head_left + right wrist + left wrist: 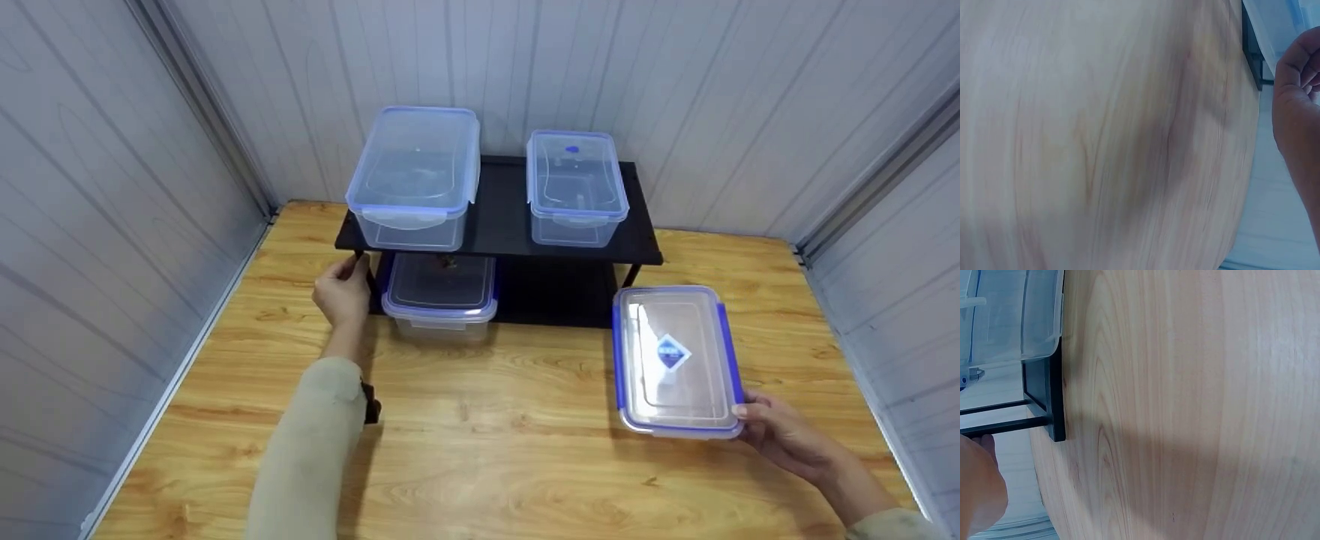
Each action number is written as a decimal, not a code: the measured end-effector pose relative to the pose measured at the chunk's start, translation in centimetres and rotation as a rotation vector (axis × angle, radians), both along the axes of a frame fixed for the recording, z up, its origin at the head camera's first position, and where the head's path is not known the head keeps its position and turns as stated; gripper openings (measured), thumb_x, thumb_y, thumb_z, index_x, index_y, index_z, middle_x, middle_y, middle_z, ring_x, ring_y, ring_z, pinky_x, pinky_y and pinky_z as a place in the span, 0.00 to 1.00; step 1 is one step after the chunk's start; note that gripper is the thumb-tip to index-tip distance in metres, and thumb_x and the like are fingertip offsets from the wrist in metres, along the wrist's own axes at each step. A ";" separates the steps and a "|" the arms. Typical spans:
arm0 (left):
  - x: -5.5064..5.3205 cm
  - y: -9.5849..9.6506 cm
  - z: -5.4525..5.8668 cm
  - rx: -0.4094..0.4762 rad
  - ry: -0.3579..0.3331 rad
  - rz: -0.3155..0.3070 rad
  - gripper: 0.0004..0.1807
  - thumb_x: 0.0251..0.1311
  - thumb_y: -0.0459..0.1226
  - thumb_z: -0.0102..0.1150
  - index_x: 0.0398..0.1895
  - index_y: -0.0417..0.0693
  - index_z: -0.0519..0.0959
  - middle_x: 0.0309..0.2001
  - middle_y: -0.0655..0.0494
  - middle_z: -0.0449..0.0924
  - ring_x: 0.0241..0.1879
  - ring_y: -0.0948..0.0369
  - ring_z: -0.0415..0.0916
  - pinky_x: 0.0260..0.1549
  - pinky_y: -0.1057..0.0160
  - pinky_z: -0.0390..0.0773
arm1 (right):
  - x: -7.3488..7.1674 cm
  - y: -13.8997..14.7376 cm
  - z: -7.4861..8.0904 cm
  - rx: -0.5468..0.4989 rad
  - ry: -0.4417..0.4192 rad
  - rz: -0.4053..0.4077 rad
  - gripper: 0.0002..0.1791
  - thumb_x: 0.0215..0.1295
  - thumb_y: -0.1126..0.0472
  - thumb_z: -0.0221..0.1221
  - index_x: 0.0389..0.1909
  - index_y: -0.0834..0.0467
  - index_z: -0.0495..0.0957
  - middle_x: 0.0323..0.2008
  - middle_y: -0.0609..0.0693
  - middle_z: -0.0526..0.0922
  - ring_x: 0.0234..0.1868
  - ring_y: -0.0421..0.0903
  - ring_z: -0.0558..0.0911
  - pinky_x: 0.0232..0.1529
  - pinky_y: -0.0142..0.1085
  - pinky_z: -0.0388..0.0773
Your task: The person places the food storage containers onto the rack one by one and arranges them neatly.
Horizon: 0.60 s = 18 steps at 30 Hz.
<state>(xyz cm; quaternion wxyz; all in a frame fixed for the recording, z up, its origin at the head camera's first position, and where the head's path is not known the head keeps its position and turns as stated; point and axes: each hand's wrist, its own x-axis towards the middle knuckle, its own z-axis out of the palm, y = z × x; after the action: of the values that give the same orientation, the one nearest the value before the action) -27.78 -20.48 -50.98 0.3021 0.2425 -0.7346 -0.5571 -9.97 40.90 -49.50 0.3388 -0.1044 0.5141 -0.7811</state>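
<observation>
My right hand [784, 435] grips a clear food container [675, 390] by its near right corner, thumb on the lid's edge and fingers beneath. Its lid has blue side clips and a diamond-shaped blue label. In the right wrist view the curled fingers of the right hand [1297, 95] show beside the container's pale side. At the left front leg [1010, 425] of a black two-tier shelf [499, 217], my left hand [343, 294] pinches the leg just below the top board. A lidded container [442, 289] with blue clips sits on the lower tier, right of that hand.
On the top tier stand a large clear container [412, 172] at left and a smaller one [576, 180] at right, both with blue-rimmed lids. Pale panel walls [495, 60] enclose the wood-grain table [480, 450] at the back and sides.
</observation>
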 end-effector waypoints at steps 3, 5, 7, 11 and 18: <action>0.1 -0.1 0.0 0.010 0.005 -0.004 0.10 0.51 0.44 0.72 0.33 0.49 0.88 0.34 0.49 0.87 0.37 0.55 0.82 0.43 0.61 0.79 | -0.2 -1.2 0.0 0.036 -0.041 -0.004 0.22 0.73 0.69 0.36 0.59 0.56 0.72 0.53 0.54 0.81 0.53 0.48 0.80 0.58 0.42 0.75; 0.1 -0.1 0.0 0.018 -0.002 -0.008 0.11 0.51 0.44 0.72 0.34 0.49 0.88 0.35 0.49 0.87 0.38 0.56 0.82 0.43 0.62 0.80 | -0.4 -2.1 -0.1 0.049 -0.053 -0.001 0.21 0.73 0.69 0.37 0.59 0.56 0.72 0.52 0.53 0.81 0.53 0.47 0.80 0.59 0.42 0.75; 0.1 -0.1 0.0 0.024 0.000 -0.008 0.11 0.50 0.44 0.72 0.34 0.48 0.88 0.35 0.49 0.87 0.38 0.56 0.82 0.44 0.61 0.80 | -0.6 -2.9 -0.3 0.047 -0.052 0.008 0.21 0.72 0.69 0.37 0.59 0.57 0.71 0.53 0.53 0.81 0.53 0.48 0.80 0.59 0.41 0.75; 0.1 -0.1 0.0 0.021 0.002 -0.002 0.12 0.50 0.45 0.72 0.33 0.48 0.88 0.35 0.49 0.87 0.38 0.55 0.83 0.44 0.61 0.80 | -1.4 -4.7 -0.7 0.035 -0.039 0.020 0.21 0.71 0.69 0.39 0.60 0.58 0.71 0.53 0.55 0.81 0.53 0.48 0.80 0.58 0.41 0.75; 0.2 -0.1 0.1 -0.016 -0.005 0.000 0.13 0.50 0.46 0.72 0.34 0.48 0.88 0.35 0.49 0.87 0.38 0.56 0.83 0.44 0.61 0.79 | -2.9 -7.6 -1.5 -0.028 -0.018 0.016 0.18 0.70 0.69 0.42 0.57 0.63 0.72 0.49 0.55 0.82 0.50 0.46 0.81 0.57 0.39 0.76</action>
<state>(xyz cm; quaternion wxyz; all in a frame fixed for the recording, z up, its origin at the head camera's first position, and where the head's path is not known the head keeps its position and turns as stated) -27.59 -20.58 -50.89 0.3021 0.2415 -0.7399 -0.5504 -12.92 33.29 -51.00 0.3484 -0.1060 0.4992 -0.7862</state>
